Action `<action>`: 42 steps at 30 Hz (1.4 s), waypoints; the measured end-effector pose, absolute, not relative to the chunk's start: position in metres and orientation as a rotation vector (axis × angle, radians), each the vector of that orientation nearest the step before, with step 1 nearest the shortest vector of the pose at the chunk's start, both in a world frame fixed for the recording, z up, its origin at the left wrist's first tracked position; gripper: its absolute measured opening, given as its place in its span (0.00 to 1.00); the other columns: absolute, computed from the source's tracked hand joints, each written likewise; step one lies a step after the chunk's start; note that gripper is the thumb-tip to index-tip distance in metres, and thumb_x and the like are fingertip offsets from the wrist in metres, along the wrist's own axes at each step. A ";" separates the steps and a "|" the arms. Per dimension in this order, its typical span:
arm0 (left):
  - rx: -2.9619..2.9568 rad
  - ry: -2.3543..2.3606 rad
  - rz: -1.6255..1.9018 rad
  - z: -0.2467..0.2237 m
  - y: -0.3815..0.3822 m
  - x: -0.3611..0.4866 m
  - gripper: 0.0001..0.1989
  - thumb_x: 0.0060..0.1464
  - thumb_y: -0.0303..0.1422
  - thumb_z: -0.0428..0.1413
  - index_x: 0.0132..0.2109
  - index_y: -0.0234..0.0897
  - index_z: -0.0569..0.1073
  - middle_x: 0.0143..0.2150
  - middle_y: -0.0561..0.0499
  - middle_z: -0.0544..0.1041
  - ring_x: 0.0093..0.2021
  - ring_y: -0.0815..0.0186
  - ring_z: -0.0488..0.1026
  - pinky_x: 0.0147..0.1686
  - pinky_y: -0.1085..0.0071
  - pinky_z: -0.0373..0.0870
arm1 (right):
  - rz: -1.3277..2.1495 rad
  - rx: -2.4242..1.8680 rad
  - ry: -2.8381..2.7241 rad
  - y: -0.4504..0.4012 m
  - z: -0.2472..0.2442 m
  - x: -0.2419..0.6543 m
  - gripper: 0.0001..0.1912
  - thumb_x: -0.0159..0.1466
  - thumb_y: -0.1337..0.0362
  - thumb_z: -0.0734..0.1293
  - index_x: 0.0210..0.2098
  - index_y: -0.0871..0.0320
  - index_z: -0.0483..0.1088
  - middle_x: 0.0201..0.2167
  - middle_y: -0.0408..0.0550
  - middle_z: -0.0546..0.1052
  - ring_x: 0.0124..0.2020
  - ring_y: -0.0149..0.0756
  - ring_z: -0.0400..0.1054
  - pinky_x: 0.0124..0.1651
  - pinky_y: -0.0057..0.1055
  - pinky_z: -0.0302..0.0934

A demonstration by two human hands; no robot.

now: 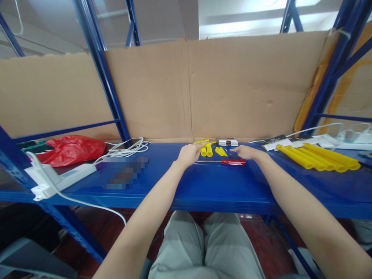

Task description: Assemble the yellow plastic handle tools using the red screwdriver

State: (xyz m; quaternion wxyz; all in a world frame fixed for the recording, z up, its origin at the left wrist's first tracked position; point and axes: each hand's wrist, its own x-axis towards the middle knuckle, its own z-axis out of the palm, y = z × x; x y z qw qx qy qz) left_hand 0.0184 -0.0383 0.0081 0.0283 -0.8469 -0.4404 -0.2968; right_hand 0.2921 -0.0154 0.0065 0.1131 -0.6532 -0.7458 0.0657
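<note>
My left hand [189, 154] lies palm down on the table, its fingers stretched out over the edge of several small yellow plastic pieces [207, 150]; whether it grips one is hidden. My right hand [246, 152] points inward with its index finger stretched out, close to tiny bits on the table too small to name. Between the hands are two flat yellow pieces [221, 151]. A screwdriver [233, 162] with a red handle lies crosswise in front of them, its shaft toward my left hand. Behind stands a small stack of white and black cards [228, 142].
Several long yellow tubes [316, 157] lie at right beside black-and-white cards [274, 142]. At left are a red plastic bag [72, 150], a white power strip [68, 178], coiled white cable [128, 149] and a pixelated object [124, 173]. A cardboard panel [232, 85] backs the blue table [215, 190].
</note>
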 end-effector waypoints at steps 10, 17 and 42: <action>-2.607 -1.268 -0.800 0.006 -0.037 0.020 0.24 0.56 0.25 0.52 0.59 0.48 0.69 0.58 0.53 0.71 0.57 0.61 0.68 0.55 0.64 0.66 | 0.192 -1.941 -2.255 -0.008 -0.001 0.290 0.30 0.51 0.82 0.57 0.49 0.60 0.74 0.51 0.48 0.74 0.53 0.36 0.69 0.54 0.26 0.59; -2.578 -1.206 -0.640 0.008 -0.044 0.025 0.23 0.59 0.26 0.49 0.60 0.47 0.67 0.60 0.56 0.68 0.59 0.68 0.67 0.56 0.70 0.64 | 0.200 -1.868 -2.306 0.009 -0.009 0.291 0.32 0.51 0.80 0.57 0.53 0.57 0.72 0.53 0.45 0.72 0.52 0.37 0.69 0.54 0.26 0.60; -2.493 -1.019 -0.446 -0.003 -0.040 0.036 0.22 0.60 0.25 0.47 0.58 0.45 0.70 0.59 0.50 0.70 0.53 0.62 0.71 0.51 0.66 0.69 | 0.630 -1.301 -2.090 -0.031 0.010 0.240 0.12 0.51 0.57 0.64 0.23 0.60 0.70 0.22 0.42 0.70 0.25 0.29 0.59 0.30 0.27 0.53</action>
